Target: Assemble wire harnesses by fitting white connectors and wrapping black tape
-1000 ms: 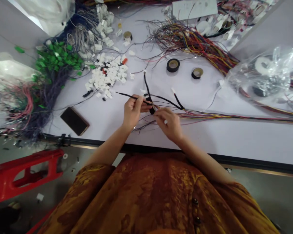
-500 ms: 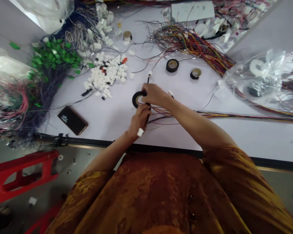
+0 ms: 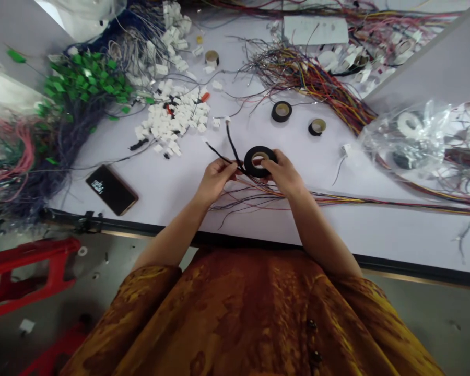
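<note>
Left hand [image 3: 217, 180] pinches black wires [image 3: 229, 137] in a narrow grip, ends sticking up toward the far side. Right hand [image 3: 282, 171] holds a roll of black tape [image 3: 251, 168] by its edge, the roll just beside the left fingers, over the near part of the white table [image 3: 415, 271]. Multicolour wires [image 3: 337, 199] run under the hands to the right, with open table between them and the near edge. Half a second earlier the right arm reached across and the roll sat further left; now the forearms are apart. Two smaller tape rolls [image 3: 281, 111] lie far of the hands. Phone [image 3: 112, 189] on the left: small white screen text, unreadable.
</note>
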`<action>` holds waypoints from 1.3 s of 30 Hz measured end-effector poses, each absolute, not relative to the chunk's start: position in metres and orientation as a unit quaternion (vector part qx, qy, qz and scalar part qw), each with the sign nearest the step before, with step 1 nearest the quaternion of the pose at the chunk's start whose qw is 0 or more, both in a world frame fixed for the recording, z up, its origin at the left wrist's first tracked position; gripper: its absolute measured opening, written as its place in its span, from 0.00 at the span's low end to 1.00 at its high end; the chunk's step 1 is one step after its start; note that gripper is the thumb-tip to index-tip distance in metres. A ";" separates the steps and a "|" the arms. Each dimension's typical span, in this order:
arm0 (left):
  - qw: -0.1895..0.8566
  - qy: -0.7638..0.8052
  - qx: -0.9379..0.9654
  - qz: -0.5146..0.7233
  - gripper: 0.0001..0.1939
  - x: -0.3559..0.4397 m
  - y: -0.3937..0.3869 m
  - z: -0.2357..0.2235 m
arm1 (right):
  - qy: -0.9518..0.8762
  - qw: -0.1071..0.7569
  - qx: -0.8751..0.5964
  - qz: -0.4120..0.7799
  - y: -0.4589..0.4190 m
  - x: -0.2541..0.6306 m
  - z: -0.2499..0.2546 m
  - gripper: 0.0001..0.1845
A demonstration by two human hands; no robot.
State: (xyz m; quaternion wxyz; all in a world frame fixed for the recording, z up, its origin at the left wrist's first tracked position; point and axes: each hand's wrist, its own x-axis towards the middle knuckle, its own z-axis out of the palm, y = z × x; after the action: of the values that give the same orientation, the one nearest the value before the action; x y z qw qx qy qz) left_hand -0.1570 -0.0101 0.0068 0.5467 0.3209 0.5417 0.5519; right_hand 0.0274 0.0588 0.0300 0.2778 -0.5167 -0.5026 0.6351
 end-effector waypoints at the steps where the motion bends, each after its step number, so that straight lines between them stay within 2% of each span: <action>1: 0.526 0.537 0.312 0.581 0.14 -0.154 -0.013 0.008 | -0.508 0.290 -0.525 0.618 0.058 0.028 0.033 0.13; 5: 0.501 0.517 0.237 0.652 0.18 -0.139 -0.026 0.011 | -0.550 0.352 -0.545 0.526 0.045 0.028 0.042 0.22; 9: 0.546 0.505 0.245 0.622 0.23 -0.136 -0.035 0.013 | -0.562 0.374 -0.526 0.518 0.029 0.024 0.043 0.25; 13: 0.548 0.511 0.314 0.583 0.17 -0.142 -0.039 0.012 | -0.542 0.376 -0.528 0.535 0.017 0.020 0.043 0.25; 20: 0.451 0.552 0.353 0.606 0.16 -0.146 -0.049 0.012 | -0.540 0.390 -0.517 0.537 0.004 0.018 0.047 0.27; 25: 0.431 0.592 0.351 0.584 0.15 -0.147 -0.049 0.020 | -0.660 0.412 -0.494 0.388 -0.030 0.018 0.041 0.33; 28: 0.450 0.581 0.333 0.591 0.15 -0.146 -0.044 0.033 | -0.765 0.334 -0.440 0.332 -0.061 0.016 0.028 0.36; 31: 0.489 0.570 0.306 0.585 0.16 -0.144 -0.042 0.047 | -0.817 0.239 -0.411 0.327 -0.073 0.019 0.025 0.31; 34: 0.503 0.559 0.324 0.574 0.16 -0.140 -0.048 0.055 | -0.803 0.300 -0.411 0.309 -0.056 0.032 0.046 0.18; 36: 0.463 0.557 0.385 0.572 0.14 -0.138 -0.056 0.058 | -0.765 0.351 -0.442 0.310 -0.032 0.039 0.066 0.13; 37: 0.423 0.554 0.434 0.571 0.12 -0.138 -0.061 0.059 | -0.745 0.344 -0.467 0.330 -0.017 0.041 0.076 0.13; 39: 0.320 0.542 0.552 0.547 0.10 -0.139 -0.069 0.059 | -0.719 0.254 -0.498 0.412 0.014 0.037 0.091 0.14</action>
State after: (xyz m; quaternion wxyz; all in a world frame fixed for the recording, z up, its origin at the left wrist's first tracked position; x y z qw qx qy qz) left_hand -0.1387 -0.0693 0.0591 0.3199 0.5520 0.5421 0.5469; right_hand 0.0369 0.0137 0.0907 0.2541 -0.4984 -0.7190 0.4123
